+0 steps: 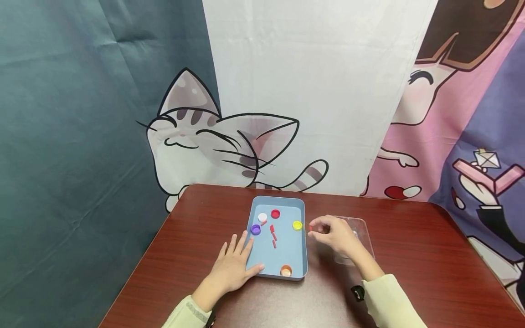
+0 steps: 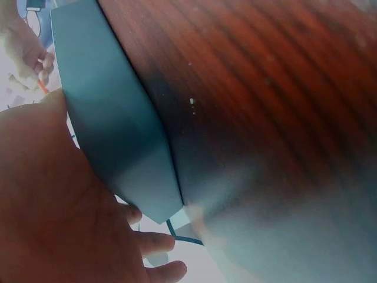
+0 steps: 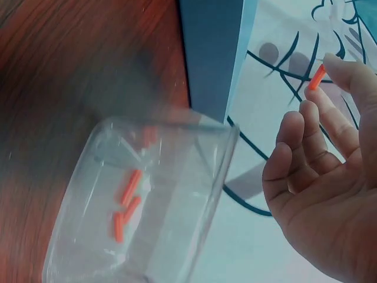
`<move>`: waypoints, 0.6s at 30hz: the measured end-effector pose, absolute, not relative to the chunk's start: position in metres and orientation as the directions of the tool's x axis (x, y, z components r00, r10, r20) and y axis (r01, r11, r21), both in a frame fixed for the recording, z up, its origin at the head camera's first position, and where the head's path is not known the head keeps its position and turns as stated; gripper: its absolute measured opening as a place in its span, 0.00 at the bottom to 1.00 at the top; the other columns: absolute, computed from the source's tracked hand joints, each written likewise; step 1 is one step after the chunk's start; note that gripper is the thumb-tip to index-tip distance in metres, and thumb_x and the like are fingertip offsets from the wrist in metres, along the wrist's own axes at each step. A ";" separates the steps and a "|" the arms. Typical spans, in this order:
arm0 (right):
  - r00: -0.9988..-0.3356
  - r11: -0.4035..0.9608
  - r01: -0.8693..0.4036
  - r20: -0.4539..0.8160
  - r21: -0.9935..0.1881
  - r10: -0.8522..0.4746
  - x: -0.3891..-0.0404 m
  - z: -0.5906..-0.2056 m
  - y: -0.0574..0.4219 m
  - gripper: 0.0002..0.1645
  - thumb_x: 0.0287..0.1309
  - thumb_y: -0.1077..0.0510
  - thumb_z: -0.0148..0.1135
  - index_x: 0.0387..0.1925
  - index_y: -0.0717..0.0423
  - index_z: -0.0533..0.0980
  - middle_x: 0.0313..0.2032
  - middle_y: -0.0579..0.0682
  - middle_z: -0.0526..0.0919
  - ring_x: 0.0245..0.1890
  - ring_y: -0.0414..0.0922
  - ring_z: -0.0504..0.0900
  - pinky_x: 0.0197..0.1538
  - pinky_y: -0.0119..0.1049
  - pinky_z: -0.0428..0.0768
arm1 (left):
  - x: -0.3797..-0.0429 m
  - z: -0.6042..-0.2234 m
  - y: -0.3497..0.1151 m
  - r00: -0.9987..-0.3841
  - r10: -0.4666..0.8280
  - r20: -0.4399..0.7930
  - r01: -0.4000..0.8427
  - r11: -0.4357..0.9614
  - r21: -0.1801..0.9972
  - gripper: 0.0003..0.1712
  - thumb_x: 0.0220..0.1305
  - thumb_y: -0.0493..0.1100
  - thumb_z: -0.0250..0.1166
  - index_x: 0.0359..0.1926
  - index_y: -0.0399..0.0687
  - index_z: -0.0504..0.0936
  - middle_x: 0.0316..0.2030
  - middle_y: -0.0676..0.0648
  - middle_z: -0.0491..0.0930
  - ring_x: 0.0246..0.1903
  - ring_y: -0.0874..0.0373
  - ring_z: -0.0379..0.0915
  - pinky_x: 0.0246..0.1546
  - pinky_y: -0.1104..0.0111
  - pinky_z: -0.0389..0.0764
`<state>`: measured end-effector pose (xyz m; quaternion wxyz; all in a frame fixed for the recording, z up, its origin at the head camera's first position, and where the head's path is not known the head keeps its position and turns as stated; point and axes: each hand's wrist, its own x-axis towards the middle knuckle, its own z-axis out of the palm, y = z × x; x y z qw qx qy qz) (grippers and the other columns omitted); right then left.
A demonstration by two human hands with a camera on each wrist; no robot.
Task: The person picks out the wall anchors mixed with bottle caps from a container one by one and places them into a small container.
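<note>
My left hand [image 1: 233,268] rests with spread, straight fingers along the near left rim of a light blue tray [image 1: 289,253]. Between thumb and index finger, my right hand [image 1: 338,236] pinches a short red stick [image 3: 317,77], held just outside the tray's right edge. Several similar red sticks [image 1: 274,236] lie in the middle of the tray. Below the right hand stands a clear plastic container [image 1: 365,228], partly covered by it in the head view. The right wrist view shows more red sticks [image 3: 130,187] inside that container.
Round caps stand in the tray: white [image 1: 262,217], red [image 1: 275,213], purple [image 1: 255,229] and yellow [image 1: 297,225]. An orange one [image 1: 285,271] sits at its near right corner. The brown wooden table [image 1: 197,228] meets a printed cloth [image 1: 311,91] behind it.
</note>
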<state>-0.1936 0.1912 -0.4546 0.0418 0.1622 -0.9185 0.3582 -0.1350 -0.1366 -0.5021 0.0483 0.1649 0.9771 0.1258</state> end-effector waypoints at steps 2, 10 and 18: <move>-0.942 0.694 -0.333 0.197 -0.638 -0.272 -0.191 -0.453 0.197 0.13 0.53 0.54 0.77 0.41 0.51 0.86 0.27 0.40 0.75 0.30 0.40 0.74 0.34 0.31 0.74 | -0.135 -0.503 -0.136 -0.941 0.335 -0.055 0.311 0.915 0.258 0.51 0.69 0.75 0.50 0.80 0.47 0.55 0.80 0.41 0.46 0.77 0.34 0.43 0.72 0.38 0.51; -0.917 0.689 -0.398 0.266 -0.606 -0.297 -0.187 -0.452 0.218 0.11 0.52 0.54 0.78 0.39 0.49 0.86 0.26 0.38 0.75 0.28 0.36 0.74 0.32 0.29 0.74 | -0.135 -0.506 -0.136 -0.941 0.334 -0.049 0.312 0.916 0.251 0.51 0.69 0.74 0.50 0.80 0.48 0.55 0.80 0.41 0.47 0.77 0.34 0.43 0.72 0.38 0.51; -0.923 0.675 -0.386 0.258 -0.629 -0.287 -0.180 -0.449 0.242 0.11 0.53 0.57 0.78 0.38 0.51 0.85 0.26 0.40 0.75 0.28 0.36 0.74 0.31 0.29 0.74 | -0.136 -0.504 -0.136 -0.940 0.337 -0.047 0.317 0.917 0.242 0.51 0.69 0.75 0.49 0.79 0.48 0.56 0.80 0.41 0.47 0.77 0.34 0.43 0.72 0.38 0.51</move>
